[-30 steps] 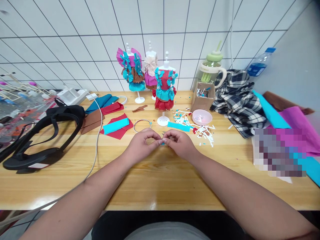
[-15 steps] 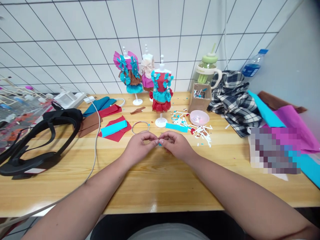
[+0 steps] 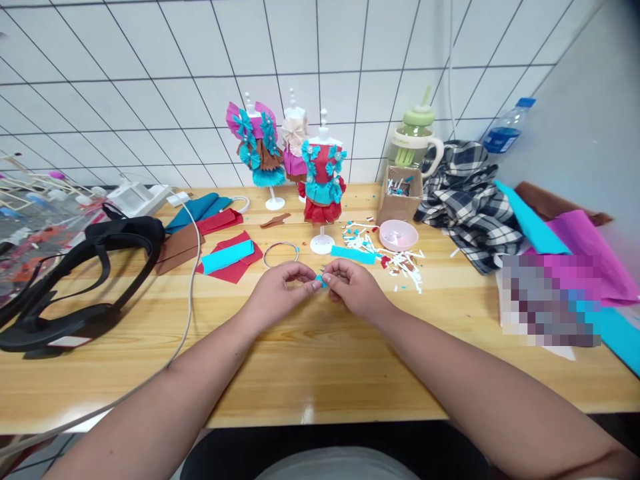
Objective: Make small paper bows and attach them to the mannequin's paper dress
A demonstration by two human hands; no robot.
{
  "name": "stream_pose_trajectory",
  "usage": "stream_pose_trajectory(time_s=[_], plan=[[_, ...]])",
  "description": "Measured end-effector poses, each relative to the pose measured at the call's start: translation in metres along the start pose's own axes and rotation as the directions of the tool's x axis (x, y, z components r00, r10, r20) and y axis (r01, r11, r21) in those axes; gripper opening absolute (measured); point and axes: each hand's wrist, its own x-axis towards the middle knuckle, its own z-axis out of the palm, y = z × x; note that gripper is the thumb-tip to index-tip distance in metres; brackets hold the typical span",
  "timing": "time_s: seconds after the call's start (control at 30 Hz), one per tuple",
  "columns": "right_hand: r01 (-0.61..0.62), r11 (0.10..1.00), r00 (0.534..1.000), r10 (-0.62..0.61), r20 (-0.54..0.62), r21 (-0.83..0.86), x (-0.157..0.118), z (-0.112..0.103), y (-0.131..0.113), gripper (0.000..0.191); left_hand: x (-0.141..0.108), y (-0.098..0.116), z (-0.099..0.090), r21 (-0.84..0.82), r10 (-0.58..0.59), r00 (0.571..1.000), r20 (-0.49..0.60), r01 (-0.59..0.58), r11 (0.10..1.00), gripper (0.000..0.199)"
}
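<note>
While the fingertips of the left hand (image 3: 283, 288) and right hand (image 3: 354, 287) pinch a small turquoise piece (image 3: 321, 281), a pink bowl (image 3: 400, 247) at two o'clock holds pale bits (image 3: 399, 237) too small to name, and a cardboard box (image 3: 397, 210) behind it holds scraps (image 3: 400, 187). White clippings (image 3: 409, 272) crowd the bowl, a dress form (image 3: 326, 163) blocks twelve, a thin hoop (image 3: 281, 243) lies at ten.

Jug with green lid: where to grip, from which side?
By the handle of the jug, I'd say, from the right: its loop sticks out that way, while the box hides the jug's lower front. Mind the plaid cloth close by.
</note>
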Motion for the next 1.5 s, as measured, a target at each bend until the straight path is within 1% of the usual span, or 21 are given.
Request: stream_pose_trajectory(time_s=[0.13,0.23,0.37,0.43,0.47,0.5,0.53,0.6,0.63,0.67,0.73,0.8,0.83,0.9,0.93,1.0,1.07,1.17,1.33,1.4,1.5], plan=[[-0.025,0.999,1.0,0.025,0.006,0.033,-0.002,0.001,-0.004,0.023,0.0,0.001,-0.001,0.014,0.011,1.0,-0.019,-0.011,1.0,0.018],[-0.03,1.0,1.0,0.03,0.01,0.005,-0.003,0.002,-0.005,0.023,-0.001,0.004,-0.002,0.037,0.027,0.998,-0.054,-0.025,0.999,0.016],[0.035,0.998,0.999,-0.035,-0.001,-0.056,-0.001,0.0,-0.001,0.022,-0.002,0.006,-0.002,0.065,0.044,0.997,-0.071,-0.039,0.997,0.015],[0.109,0.977,0.993,-0.114,-0.02,-0.183,-0.001,-0.003,-0.001,0.018,-0.001,0.005,-0.003,0.029,0.034,0.997,-0.067,-0.032,0.999,0.017],[0.165,0.942,0.983,-0.181,-0.031,-0.293,-0.002,-0.005,-0.002,0.014,0.0,0.004,-0.003,-0.004,0.018,0.998,-0.061,-0.018,1.0,0.02],[0.23,0.879,0.964,-0.265,-0.029,-0.417,-0.004,-0.007,-0.004,0.011,0.0,0.002,-0.003,-0.047,-0.009,0.999,-0.045,0.007,0.999,0.023],[0.296,0.791,0.936,-0.352,-0.003,-0.536,-0.005,-0.008,-0.006,0.009,0.001,0.0,-0.003,-0.1,-0.049,0.999,-0.01,0.048,0.994,0.028],[0.414,0.587,0.869,-0.481,0.111,-0.696,-0.009,-0.011,-0.011,0.013,0.001,-0.003,-0.003,-0.231,-0.151,0.983,0.106,0.172,0.958,0.039],[0.46,0.503,0.841,-0.512,0.176,-0.732,-0.011,-0.012,-0.013,0.016,0.002,-0.005,-0.002,-0.303,-0.194,0.967,0.168,0.238,0.923,0.042],[0.495,0.442,0.819,-0.525,0.232,-0.748,-0.013,-0.013,-0.015,0.019,0.002,-0.006,-0.002,-0.377,-0.22,0.951,0.217,0.29,0.88,0.043],[0.532,0.39,0.798,-0.529,0.29,-0.752,-0.016,-0.013,-0.017,0.022,0.002,-0.008,-0.001,-0.488,-0.222,0.938,0.265,0.329,0.808,0.036],[0.539,0.418,0.795,-0.541,0.277,-0.732,-0.017,-0.011,-0.018,0.02,0.002,-0.008,-0.001,-0.506,-0.197,0.949,0.246,0.299,0.809,0.03],[0.532,0.459,0.8,-0.548,0.245,-0.711,-0.017,-0.01,-0.018,0.019,0.002,-0.008,-0.001,-0.475,-0.19,0.956,0.223,0.277,0.835,0.029],[0.485,0.597,0.836,-0.531,0.139,-0.639,-0.016,-0.009,-0.018,0.023,0.002,-0.006,-0.002,-0.365,-0.187,0.97,0.157,0.233,0.901,0.029],[0.442,0.679,0.867,-0.492,0.083,-0.587,-0.015,-0.008,-0.018,0.026,0.001,-0.004,-0.003,-0.306,-0.182,0.975,0.124,0.212,0.928,0.03],[0.322,0.825,0.933,-0.361,0.005,-0.464,-0.012,-0.007,-0.016,0.024,0.001,-0.002,-0.003,-0.218,-0.154,0.985,0.079,0.168,0.961,0.031],[0.199,0.912,0.976,-0.219,-0.016,-0.359,-0.009,-0.006,-0.014,0.015,0.001,0.0,-0.003,-0.17,-0.121,0.991,0.049,0.128,0.977,0.03],[0.069,0.967,0.997,-0.076,-0.021,-0.246,-0.004,-0.004,-0.011,0.015,0.0,-0.001,-0.001,-0.132,-0.088,0.996,-0.007,0.087,0.988,0.029],[-0.059,0.997,0.997,0.057,-0.047,-0.044,-0.001,-0.004,-0.008,0.022,0.001,-0.001,-0.002,-0.156,-0.042,0.995,-0.088,0.028,0.987,0.029],[-0.063,0.996,0.996,0.058,-0.063,-0.066,-0.001,-0.005,-0.008,0.022,0.001,0.001,-0.004,-0.165,-0.047,0.995,-0.086,0.033,0.986,0.031],[0.05,0.971,0.994,-0.072,-0.087,-0.233,-0.002,-0.006,-0.009,0.016,0.0,0.004,-0.005,-0.132,-0.043,0.998,-0.054,0.035,0.991,0.032]])
